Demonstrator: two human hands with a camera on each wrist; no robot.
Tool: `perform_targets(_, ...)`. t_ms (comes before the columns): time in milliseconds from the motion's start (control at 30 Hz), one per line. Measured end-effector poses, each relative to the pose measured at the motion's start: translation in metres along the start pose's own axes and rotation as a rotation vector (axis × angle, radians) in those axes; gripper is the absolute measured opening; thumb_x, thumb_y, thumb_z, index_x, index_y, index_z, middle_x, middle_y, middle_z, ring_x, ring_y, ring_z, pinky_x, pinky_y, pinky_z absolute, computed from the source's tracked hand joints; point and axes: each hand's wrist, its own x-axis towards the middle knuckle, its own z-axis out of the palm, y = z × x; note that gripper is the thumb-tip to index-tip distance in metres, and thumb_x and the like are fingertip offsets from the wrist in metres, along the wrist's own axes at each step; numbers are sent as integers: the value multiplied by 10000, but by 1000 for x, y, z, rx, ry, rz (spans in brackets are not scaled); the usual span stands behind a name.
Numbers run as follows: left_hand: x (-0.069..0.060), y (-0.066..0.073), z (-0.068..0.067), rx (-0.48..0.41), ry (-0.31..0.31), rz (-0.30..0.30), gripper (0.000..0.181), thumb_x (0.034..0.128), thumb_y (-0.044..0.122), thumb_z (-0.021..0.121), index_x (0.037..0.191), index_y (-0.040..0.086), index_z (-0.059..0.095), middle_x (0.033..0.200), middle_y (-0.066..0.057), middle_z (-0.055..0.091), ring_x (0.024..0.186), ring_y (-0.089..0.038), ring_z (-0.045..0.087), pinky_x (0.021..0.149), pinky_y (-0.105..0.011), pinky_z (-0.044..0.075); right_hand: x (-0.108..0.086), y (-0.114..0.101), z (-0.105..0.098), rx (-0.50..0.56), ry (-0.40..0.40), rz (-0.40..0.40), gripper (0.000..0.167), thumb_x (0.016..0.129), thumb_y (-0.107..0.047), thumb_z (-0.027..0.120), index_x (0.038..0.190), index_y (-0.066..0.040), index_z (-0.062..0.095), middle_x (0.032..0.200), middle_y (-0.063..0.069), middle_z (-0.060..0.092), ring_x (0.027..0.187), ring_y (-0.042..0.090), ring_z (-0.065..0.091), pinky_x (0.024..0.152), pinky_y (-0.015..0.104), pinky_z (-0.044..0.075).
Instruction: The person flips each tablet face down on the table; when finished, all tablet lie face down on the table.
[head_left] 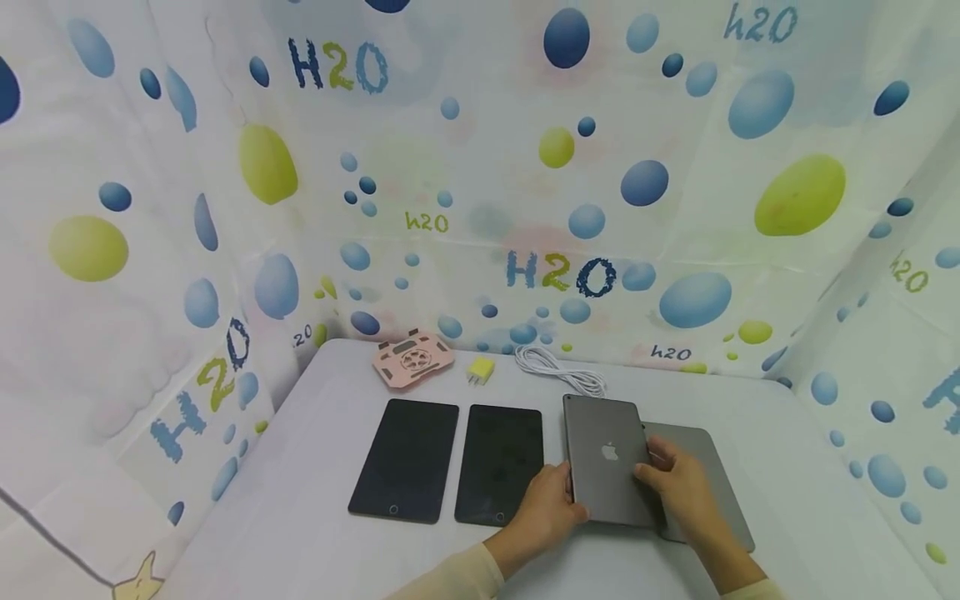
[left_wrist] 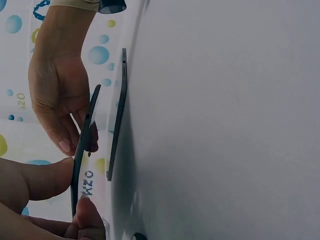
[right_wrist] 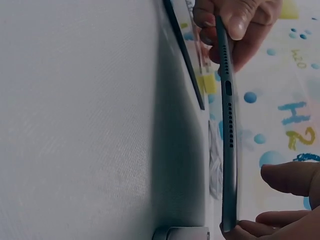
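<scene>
A grey tablet with its logo side up is held above the table in the head view. The left hand grips its left edge, thumb on top and fingers beneath, as the left wrist view also shows. At its right edge is the right hand; in the right wrist view its fingertips touch the edge of the tablet, the thumb apart from it. Another grey tablet lies partly under the held one and the right hand. Two tablets, a black one and a second black one, lie screen up at the left.
Along the table's back stand or lie a pink slotted object, a yellow plug adapter and a coiled white cable. A patterned curtain surrounds the white table.
</scene>
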Motion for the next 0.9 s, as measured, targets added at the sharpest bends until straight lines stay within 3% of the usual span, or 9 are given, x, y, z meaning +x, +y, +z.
perform_targets(133,3,-5,0,67,25,13,366,744,-29,814,1080,-53,669,832,-47,611,762,-83,522,691,-260,461,2,1,3,-25,-5,-16,695,949,-110,675,1510,120,337,1530,336,389,1411,482,411,1127,564,377)
perform_targets(333,4,-8,1,99,38,11,399,754,-26,826,1118,-69,668,809,-73,714,736,-76,618,670,-260,526,6,7,9,-106,-24,-60,709,915,-94,724,1490,128,374,1514,340,397,1413,486,389,1121,549,372)
perform_targets(500,2,-9,1,167,59,-7,439,775,3,817,1180,-68,665,935,-115,716,900,-218,682,798,-370,567,6,11,13,-243,-31,-114,673,898,-150,760,1446,107,467,1475,335,458,1378,497,435,1095,582,406)
perform_targets(667,0,-7,-1,251,57,-52,551,803,38,805,1298,-98,606,1044,-185,667,1040,-347,649,916,-509,533,4,12,16,-338,-48,-171,617,875,-172,788,1389,77,554,1432,326,520,1336,512,482,1061,613,432)
perform_targets(900,-4,-3,-1,319,-1,-16,513,805,21,751,1273,-134,608,1086,-260,677,1079,-397,665,914,-517,552,3,11,25,-439,-69,-211,513,860,-126,782,1306,73,626,1472,338,469,1354,552,435,1081,670,368)
